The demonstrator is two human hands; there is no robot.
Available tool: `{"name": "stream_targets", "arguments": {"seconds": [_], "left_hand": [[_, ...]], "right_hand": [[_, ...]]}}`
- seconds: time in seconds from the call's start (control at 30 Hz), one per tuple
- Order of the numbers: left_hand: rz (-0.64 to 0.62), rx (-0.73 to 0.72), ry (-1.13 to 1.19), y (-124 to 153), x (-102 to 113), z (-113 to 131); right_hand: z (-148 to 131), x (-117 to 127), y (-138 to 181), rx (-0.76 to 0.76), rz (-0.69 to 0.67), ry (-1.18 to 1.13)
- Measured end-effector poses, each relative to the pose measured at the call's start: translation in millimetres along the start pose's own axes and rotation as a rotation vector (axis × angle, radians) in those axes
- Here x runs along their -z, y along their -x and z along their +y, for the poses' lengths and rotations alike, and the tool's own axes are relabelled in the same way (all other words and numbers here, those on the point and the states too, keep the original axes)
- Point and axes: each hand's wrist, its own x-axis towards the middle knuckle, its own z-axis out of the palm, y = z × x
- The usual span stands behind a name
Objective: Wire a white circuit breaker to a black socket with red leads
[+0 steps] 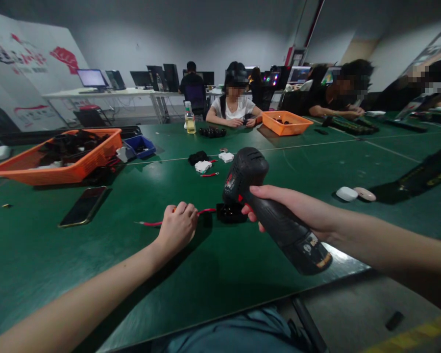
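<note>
My right hand (pixel 270 206) grips a black cordless drill driver (pixel 279 220), its head pointing down over a small black block (pixel 231 214) on the green table. The drill's head hides part of the block and whatever its tip touches. To the left, my left hand (pixel 179 223) is closed around a red cable (pixel 152 224). One end of the cable runs into the block; the other sticks out left of my fist with a bare tip. Something orange shows between my left fingers, too small to name.
An orange basket (pixel 59 169) of black parts stands left, beside a blue bin (pixel 139 147). A phone (pixel 84 206) lies nearer. White connectors (pixel 203 166) and a short red cable (pixel 209 175) lie ahead. A bottle (pixel 189 119) and a second orange basket (pixel 286 123) stand near a seated person.
</note>
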Motion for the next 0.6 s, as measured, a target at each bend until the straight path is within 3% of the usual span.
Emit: {"name": "stream_targets", "arguments": {"seconds": [0.6], "left_hand": [[0.014,0.031,0.015,-1.4,1.9,1.5]], "right_hand": [[0.1,2.1,1.6,0.037,-0.061,-0.003]]}}
